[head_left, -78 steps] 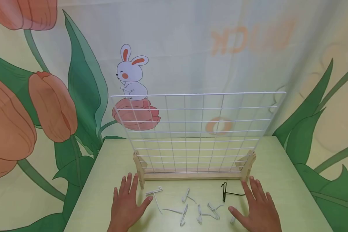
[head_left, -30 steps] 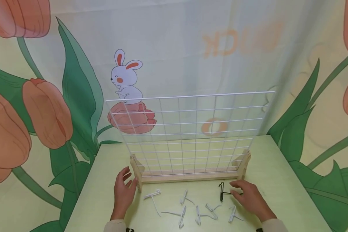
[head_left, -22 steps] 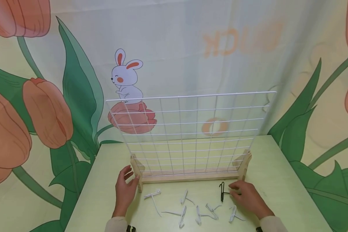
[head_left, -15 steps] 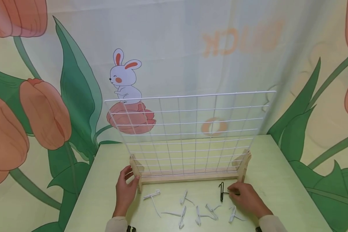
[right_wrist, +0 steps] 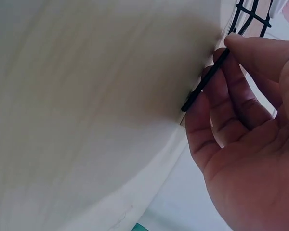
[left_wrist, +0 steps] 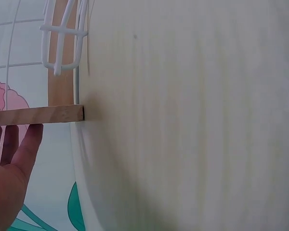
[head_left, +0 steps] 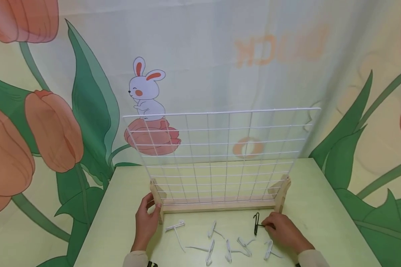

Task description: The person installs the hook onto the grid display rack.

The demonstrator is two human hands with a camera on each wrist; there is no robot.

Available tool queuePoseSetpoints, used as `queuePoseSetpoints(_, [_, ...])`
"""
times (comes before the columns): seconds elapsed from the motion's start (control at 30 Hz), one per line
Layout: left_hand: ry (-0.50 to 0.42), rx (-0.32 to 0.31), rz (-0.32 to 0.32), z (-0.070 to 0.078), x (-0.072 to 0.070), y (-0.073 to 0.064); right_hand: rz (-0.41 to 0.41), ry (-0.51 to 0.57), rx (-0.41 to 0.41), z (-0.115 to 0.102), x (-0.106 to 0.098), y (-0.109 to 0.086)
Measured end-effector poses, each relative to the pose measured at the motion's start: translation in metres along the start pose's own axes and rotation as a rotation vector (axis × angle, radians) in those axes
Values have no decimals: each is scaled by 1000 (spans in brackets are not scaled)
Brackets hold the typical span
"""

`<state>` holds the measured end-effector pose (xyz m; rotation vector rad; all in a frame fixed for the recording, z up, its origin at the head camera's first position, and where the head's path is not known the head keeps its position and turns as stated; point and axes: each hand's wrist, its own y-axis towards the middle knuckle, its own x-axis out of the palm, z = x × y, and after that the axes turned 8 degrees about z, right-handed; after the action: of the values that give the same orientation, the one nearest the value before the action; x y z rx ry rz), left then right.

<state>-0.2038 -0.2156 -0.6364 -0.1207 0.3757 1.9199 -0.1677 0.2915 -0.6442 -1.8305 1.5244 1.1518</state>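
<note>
A white wire grid panel (head_left: pixel 217 148) stands upright in a wooden stand (head_left: pixel 220 205). My left hand (head_left: pixel 147 220) is at the stand's left foot; in the left wrist view its fingertips (left_wrist: pixel 32 132) touch the side of that wooden foot (left_wrist: pixel 38 115). My right hand (head_left: pixel 285 230) pinches the long prong of a black wire hook (head_left: pixel 256 225) between thumb and fingers. The right wrist view has the black prong (right_wrist: pixel 204 82) lying across the fingers, the hook's frame beyond the thumb. The hook is in front of the stand's right foot, low over or on the table.
Several white wire hooks (head_left: pixel 210 252) lie scattered on the pale table (head_left: pixel 194 222), one of them (head_left: pixel 175 226) near the left foot. Behind the table hangs a printed curtain (head_left: pixel 200 55) with tulips and a rabbit.
Both hands were spread flat beside the hooks. The left moved to the stand's left foot; the right reached the black hook and took hold of its prong. The hook has barely moved.
</note>
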Motion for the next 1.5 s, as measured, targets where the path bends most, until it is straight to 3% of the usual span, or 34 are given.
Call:
queuePoseSetpoints(0.27, [8, 15, 2, 1, 2, 0, 14, -41, 38, -2, 3, -2])
queuePoseSetpoints(0.57, [30, 23, 3, 0, 0, 0, 19, 14, 156, -10, -2, -5])
queuePoseSetpoints(0.9, [33, 18, -10, -1, -1, -1, 24, 59, 175, -17, -8, -6])
queuePoseSetpoints(1.2, [43, 26, -4, -2, -1, -1, 186, 38, 82, -34, -13, -1])
queuePoseSetpoints(1.5, [23, 13, -11, -4, 0, -1, 430, 89, 88, -54, -12, -1])
